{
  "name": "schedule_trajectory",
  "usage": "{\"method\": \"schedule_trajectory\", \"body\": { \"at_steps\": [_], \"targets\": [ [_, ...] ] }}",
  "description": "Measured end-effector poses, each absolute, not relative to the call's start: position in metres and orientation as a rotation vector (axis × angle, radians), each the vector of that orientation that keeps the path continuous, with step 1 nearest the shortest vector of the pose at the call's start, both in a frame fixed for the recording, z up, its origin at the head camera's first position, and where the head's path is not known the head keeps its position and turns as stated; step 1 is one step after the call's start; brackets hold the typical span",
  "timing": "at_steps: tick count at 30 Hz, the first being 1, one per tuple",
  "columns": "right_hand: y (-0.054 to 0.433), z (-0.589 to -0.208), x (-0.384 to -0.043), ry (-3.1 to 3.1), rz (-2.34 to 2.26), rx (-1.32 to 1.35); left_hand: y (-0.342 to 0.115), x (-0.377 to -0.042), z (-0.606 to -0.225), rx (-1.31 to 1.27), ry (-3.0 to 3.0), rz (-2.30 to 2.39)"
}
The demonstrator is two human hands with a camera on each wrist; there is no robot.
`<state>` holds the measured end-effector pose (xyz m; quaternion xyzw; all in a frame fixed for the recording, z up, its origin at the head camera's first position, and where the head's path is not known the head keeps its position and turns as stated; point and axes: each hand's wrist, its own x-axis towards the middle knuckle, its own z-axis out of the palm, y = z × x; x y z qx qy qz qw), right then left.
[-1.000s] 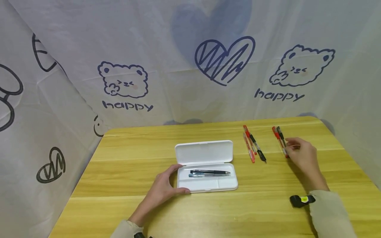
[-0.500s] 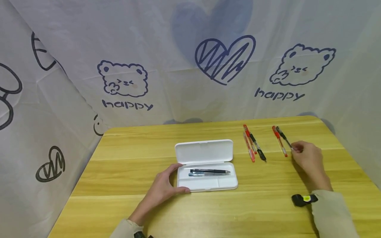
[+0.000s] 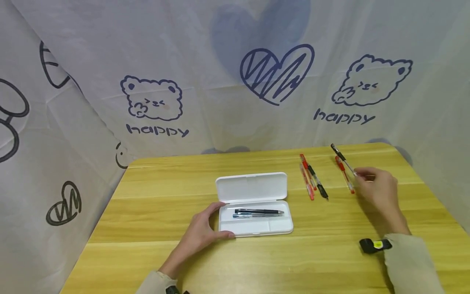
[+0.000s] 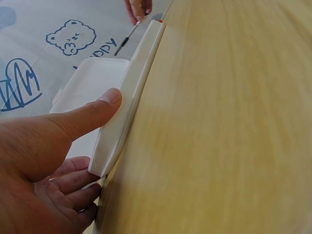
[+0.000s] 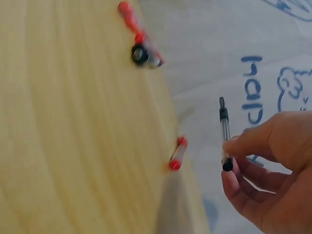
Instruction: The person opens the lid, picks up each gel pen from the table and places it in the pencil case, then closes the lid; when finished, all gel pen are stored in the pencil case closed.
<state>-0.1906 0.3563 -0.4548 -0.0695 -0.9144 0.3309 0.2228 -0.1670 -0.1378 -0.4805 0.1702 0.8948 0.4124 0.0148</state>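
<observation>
A white pencil case (image 3: pixel 242 228) lies with its lid raised, and a black pen (image 3: pixel 262 211) and a clear-barrelled pen (image 3: pixel 249 216) rest in its rear compartment. My left hand (image 3: pixel 200 229) grips the case's left end, the thumb (image 4: pixel 111 96) on the front wall and the other fingers round the end. Between thumb and fingertips my right hand (image 3: pixel 380 192) pinches a black gel pen (image 3: pixel 339 154) near one end. That pen is raised off the table, its black grip pointing away, as the right wrist view shows. Beneath it lies a red pen (image 3: pixel 346 176).
Left of that red pen, two red pens (image 3: pixel 304 179) and another black pen (image 3: pixel 318 183) lie close together on the wooden table (image 3: pixel 165 188). A white printed cloth (image 3: pixel 205 102) hangs behind the table's far edge.
My right hand has drawn the black gel pen away from beside the red pen, then lifted it and moved it slightly left. My left hand and the case stay in place.
</observation>
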Motion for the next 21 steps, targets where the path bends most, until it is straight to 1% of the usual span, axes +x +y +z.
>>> {"method": "schedule_trajectory", "body": {
  "at_steps": [12,21],
  "targets": [
    [0.305,-0.425,-0.189,-2.418,1.098,0.083,-0.138,-0.169,-0.481,0.539,2.800,1.261],
    [0.263,-0.423,-0.187,-2.337,1.097,0.332,-0.138,-0.168,-0.482,0.519,2.801,1.256]
  ]
}}
